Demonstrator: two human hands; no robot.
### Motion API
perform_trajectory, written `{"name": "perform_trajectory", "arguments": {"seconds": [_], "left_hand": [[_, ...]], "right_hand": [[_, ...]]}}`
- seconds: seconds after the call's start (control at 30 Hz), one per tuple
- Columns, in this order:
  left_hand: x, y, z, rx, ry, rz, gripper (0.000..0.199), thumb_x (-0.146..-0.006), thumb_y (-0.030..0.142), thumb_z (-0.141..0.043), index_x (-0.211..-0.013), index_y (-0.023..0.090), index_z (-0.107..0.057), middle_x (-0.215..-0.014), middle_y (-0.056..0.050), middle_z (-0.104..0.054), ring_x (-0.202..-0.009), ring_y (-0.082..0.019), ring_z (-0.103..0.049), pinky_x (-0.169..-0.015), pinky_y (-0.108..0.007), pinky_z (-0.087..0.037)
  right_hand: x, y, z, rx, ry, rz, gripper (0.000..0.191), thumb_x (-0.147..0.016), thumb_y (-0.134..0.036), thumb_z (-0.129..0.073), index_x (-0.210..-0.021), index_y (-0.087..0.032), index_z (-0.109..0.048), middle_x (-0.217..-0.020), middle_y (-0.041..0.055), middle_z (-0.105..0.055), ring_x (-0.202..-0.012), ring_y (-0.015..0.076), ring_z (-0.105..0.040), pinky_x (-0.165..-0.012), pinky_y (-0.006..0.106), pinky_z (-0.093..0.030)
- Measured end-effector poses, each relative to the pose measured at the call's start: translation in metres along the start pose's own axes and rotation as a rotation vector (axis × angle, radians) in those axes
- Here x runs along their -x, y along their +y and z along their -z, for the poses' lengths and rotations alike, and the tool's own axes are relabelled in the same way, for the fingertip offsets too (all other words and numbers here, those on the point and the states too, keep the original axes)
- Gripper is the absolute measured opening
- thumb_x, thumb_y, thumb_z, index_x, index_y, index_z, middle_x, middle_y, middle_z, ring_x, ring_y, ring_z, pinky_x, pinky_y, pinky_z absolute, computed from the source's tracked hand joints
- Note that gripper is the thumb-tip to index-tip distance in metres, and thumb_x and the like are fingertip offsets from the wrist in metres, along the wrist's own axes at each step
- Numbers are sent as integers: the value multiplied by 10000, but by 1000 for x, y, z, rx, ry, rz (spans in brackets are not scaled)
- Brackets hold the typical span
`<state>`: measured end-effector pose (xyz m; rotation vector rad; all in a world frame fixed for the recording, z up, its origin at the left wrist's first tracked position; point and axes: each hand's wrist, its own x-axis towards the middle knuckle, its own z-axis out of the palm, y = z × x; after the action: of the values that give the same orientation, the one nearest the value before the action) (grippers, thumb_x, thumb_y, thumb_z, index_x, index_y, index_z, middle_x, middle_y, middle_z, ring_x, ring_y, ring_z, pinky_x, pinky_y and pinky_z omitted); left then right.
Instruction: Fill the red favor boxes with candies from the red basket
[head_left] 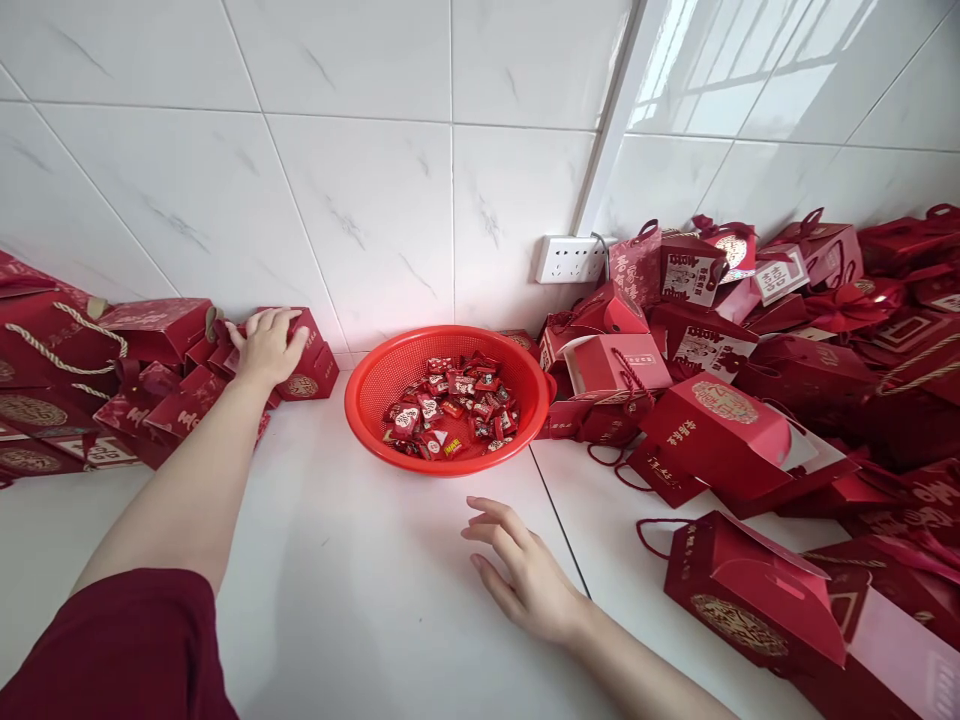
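My left hand (268, 350) reaches to the wall on the left. Its fingers are spread over the top of a dark red gift box (311, 370) with a gold round emblem, resting on it; part of the box is hidden under the hand. My right hand (525, 575) is held over the white counter with loosely bent, parted fingers and nothing in it. Between the hands, farther back, sits a red plastic colander (367, 385). Inside lie wrapped candies (454, 400), mostly in red wrappers, with one yellow-marked piece.
Several red gift boxes and bags (161, 330) stand stacked at the left. A large heap of red boxes (727, 410), some with open flaps and cord handles, covers the right side. Behind are the tiled wall (360, 200) and a white power socket (571, 260).
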<state>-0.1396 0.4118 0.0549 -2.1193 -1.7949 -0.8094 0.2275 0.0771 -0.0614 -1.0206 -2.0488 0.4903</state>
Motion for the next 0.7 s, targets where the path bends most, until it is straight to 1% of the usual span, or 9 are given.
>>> {"name": "perform_trajectory", "arguments": {"seconds": [0.03,0.1,0.17,0.23,0.33,0.47,0.57,0.63,0.7], "left_hand": [[3,1,-1,-23,32,-29,612,-940,540,-537,-1440,202,-437,-1552,-103,-392,-1467,-300,-238,-1168,-703,45],[11,3,-5,-74,99,-72,958,-761,527,-764,-1516,161,-302,-1623,-172,-234,-1513,-364,-114,-1143,-735,86],[19,5,-11,-90,123,-59,1177,-690,452,-839,-1573,148,-124,-1661,-201,-61,-1528,-404,5,-1130,-761,64],[25,7,-16,-81,101,-27,1270,-686,398,-850,-1589,163,12,-1668,-195,41,-1526,-424,64,-1137,-766,18],[27,7,-21,-87,65,-5,1299,-685,347,-853,-1587,182,68,-1669,-183,83,-1524,-426,94,-1165,-735,-16],[24,12,-21,-88,38,51,1283,-691,287,-846,-1581,174,72,-1665,-191,86,-1523,-417,94,-1184,-704,-30],[23,16,-18,-79,57,89,1243,-709,261,-835,-1577,150,49,-1662,-207,60,-1522,-414,66,-1190,-685,-49],[21,16,-13,-69,65,95,1230,-714,285,-839,-1576,135,26,-1659,-221,29,-1519,-422,54,-1182,-692,-58],[18,15,-6,-76,19,106,1245,-712,363,-844,-1576,124,20,-1657,-235,6,-1519,-430,52,-1166,-714,-39]], "right_hand": [[0,0,0,-2,-2,-1,362,-950,-120,-482,-1293,-235,-481,-1442,163,-448,-1159,230,-625,-937,409,-579],[1,0,1,-5,-9,0,362,-949,-117,-481,-1291,-235,-480,-1441,162,-448,-1159,228,-626,-937,406,-578],[1,-1,1,-6,-17,5,362,-947,-112,-479,-1288,-233,-478,-1437,163,-452,-1155,225,-629,-934,404,-578],[2,-1,1,-3,-17,11,358,-947,-111,-476,-1283,-232,-477,-1430,164,-459,-1145,223,-634,-922,399,-581],[2,-1,2,6,-9,13,354,-949,-116,-476,-1282,-233,-475,-1425,164,-466,-1131,222,-641,-905,391,-585],[1,1,2,16,-13,14,339,-958,-134,-475,-1283,-231,-471,-1415,170,-477,-1114,224,-648,-901,397,-583],[0,0,3,13,-21,13,327,-960,-141,-472,-1274,-232,-475,-1421,171,-478,-1109,223,-651,-898,399,-582],[-1,-1,5,11,-24,16,322,-961,-148,-472,-1271,-235,-480,-1417,165,-487,-1117,222,-651,-906,398,-581],[-2,-2,6,12,-21,25,318,-961,-158,-480,-1269,-235,-485,-1405,158,-503,-1152,225,-640,-930,397,-573]]}}
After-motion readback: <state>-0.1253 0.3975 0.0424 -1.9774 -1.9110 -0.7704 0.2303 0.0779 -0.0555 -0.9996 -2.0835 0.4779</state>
